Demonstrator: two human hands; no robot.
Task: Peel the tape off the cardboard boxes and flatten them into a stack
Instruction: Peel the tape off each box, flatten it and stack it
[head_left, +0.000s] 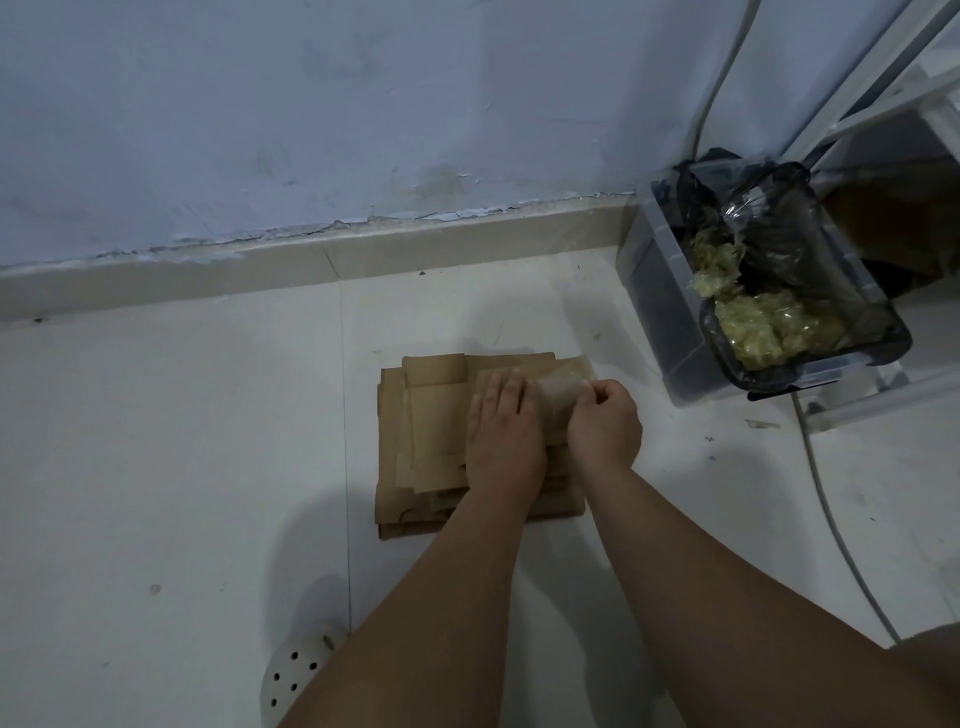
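Observation:
A stack of flattened brown cardboard boxes (415, 447) lies on the white tiled floor in the middle of the view. My left hand (501, 431) lies flat on the top piece, fingers straight, pressing it down. Just to its right, my right hand (605, 423) is curled and pinches a strip of clear tape (558, 387) that lifts off the top cardboard towards the far right corner of the stack.
A clear plastic bin (670, 312) lined with a black bag holds wads of crumpled tape at the right. Behind it stand a white metal rack (883, 88) and grey cables (826, 499). The wall skirting (311, 265) runs behind the stack. A white perforated shoe (296, 670) shows at the bottom.

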